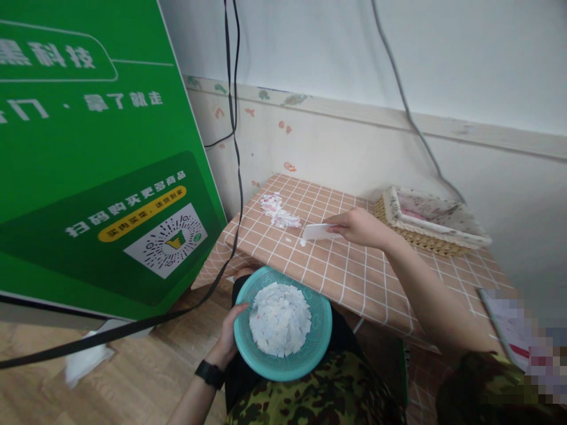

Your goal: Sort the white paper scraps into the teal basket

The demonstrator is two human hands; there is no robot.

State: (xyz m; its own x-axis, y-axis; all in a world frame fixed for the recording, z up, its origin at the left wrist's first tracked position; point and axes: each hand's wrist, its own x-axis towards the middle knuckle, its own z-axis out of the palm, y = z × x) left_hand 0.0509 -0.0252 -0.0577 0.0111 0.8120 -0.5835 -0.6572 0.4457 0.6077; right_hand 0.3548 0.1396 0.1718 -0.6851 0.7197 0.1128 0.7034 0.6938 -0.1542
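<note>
Head view: teal basket (325, 321) right beside left hand (230, 327), in the lap below the near edge of the counter (349, 265). Round, slotted sides, shallow. Heaped with white paper scraps (280, 319), small flat flakes, mostly white with a few reddish specks, mounded in the middle, teal wall bare all round. Left hand clamped on the rim, thumb over the edge, rest of the fingers hidden. Right hand (357, 227) over the counter, pinching a thin white card (325, 231) between thumb and fingers, card reaching leftward from the fingertips. Can't tell whether pressed fully to the cloth. Beyond the card's far end, to the left of right hand: scrap pile (283, 218), loose, spread in a strip, pinker than the basket load. A couple of stray bits just by the card tip.

Around: brown cloth with white grid under right hand. Wicker basket (419, 242), pale printed lining, just to the right of right hand. Big green panel (110, 141) with white lettering and QR code, left of both hands. Black strap (186, 311) hanging past the counter's left corner, then sweeping across in front, left of left hand. Right forearm covering part of the counter.
</note>
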